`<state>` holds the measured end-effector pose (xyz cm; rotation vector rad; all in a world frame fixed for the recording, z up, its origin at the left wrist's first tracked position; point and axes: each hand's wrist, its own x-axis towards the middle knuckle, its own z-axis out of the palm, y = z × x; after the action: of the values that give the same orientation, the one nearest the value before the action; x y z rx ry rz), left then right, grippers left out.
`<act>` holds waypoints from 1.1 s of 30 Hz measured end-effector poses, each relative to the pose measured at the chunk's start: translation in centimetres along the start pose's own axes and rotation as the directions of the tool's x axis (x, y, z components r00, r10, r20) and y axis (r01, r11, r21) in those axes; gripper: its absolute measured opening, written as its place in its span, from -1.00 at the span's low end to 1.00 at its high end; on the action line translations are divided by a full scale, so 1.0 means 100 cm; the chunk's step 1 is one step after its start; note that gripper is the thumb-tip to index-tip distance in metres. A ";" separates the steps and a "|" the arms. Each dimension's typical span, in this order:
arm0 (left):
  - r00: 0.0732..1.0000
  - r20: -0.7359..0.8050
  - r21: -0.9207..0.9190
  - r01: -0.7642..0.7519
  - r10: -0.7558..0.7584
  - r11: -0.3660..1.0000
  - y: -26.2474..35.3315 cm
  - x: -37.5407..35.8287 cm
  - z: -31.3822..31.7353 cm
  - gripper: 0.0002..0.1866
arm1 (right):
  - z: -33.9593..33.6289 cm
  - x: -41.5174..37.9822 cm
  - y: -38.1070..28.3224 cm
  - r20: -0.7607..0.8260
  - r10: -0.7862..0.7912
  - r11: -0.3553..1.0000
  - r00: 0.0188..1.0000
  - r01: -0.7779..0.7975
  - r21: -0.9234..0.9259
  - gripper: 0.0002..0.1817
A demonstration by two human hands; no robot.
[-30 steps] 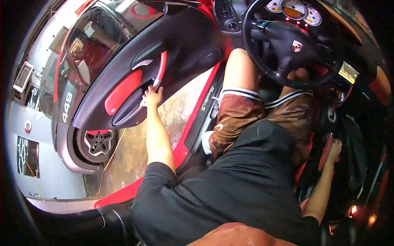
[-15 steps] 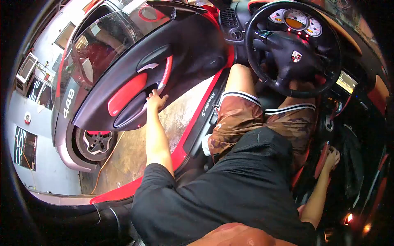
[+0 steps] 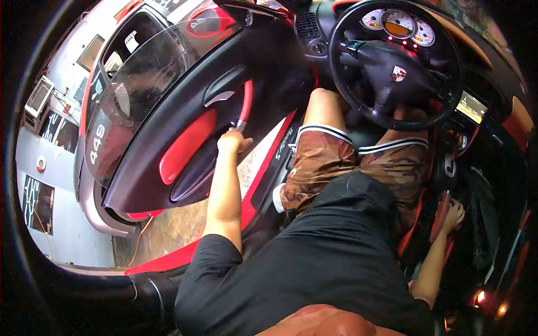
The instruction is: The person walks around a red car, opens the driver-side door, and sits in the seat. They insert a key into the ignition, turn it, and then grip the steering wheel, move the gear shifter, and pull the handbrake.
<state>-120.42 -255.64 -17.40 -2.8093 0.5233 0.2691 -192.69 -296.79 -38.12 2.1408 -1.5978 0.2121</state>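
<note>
The car door, black with red trim, stands partly open on the left. My left hand is closed at the lower end of its red and silver door pull handle; some fingers are hidden behind the grip. The silver inner door latch lever sits just above. My right hand rests low on the centre console, fingers loosely bent and apart, right beside a red lever that looks like a handbrake. What lies under its palm is dark and hard to see.
Ahead of my knees is the black steering wheel, with lit gauges behind it. A lit screen and the gear shifter are at the right. The red door sill runs along my left. Outside stands a silver car.
The door has swung inward towards me, narrowing the gap above the sill. My left hand moved rightward with it. The right hand stays in place.
</note>
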 end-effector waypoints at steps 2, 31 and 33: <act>0.999 -0.002 -0.016 -0.039 0.039 0.999 0.014 -0.005 0.002 -0.07 | -0.002 0.005 -0.001 -0.015 -0.002 1.000 1.000 0.002 -0.026 -0.70; 0.779 -0.323 -0.156 -0.604 0.538 0.781 0.132 -0.099 -0.073 -0.40 | 0.006 0.009 -0.001 0.006 0.149 0.957 0.989 -0.145 0.250 -0.78; 0.771 -0.316 -0.097 -0.606 0.553 0.789 0.139 -0.102 -0.071 -0.41 | 0.003 0.010 -0.004 0.051 0.210 0.937 0.976 -0.216 0.276 -0.77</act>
<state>-134.08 -266.89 -11.54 -2.7947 1.5247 0.0445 -192.06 -297.73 -38.09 2.1733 -1.9105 0.5164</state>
